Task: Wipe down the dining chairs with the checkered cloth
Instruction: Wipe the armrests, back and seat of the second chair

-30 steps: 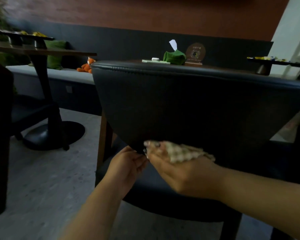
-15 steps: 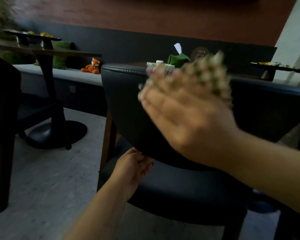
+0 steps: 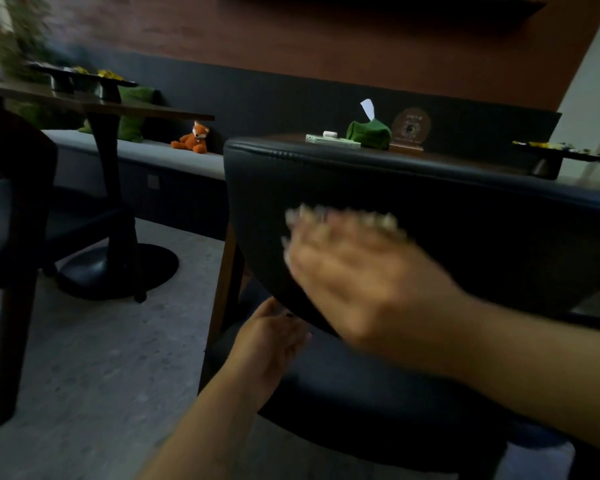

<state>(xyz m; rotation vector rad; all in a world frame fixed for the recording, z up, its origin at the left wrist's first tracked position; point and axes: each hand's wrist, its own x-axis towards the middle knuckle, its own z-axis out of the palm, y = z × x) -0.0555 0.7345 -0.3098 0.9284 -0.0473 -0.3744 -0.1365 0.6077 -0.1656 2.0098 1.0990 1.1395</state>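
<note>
A dark leather dining chair stands right in front of me, its curved backrest facing me above the seat. My right hand, blurred by motion, presses the checkered cloth flat against the middle of the backrest. Only the cloth's edge shows, past my fingertips. My left hand grips the backrest's lower left edge, fingers tucked under it.
A second dark chair stands at the left beside a pedestal table with a round base. Behind my chair is a table with a green tissue holder. A fox toy sits on the wall bench.
My right hand swept the cloth from the backrest's lower edge up to its top, then back down to the middle. My left hand stayed at the lower edge.
</note>
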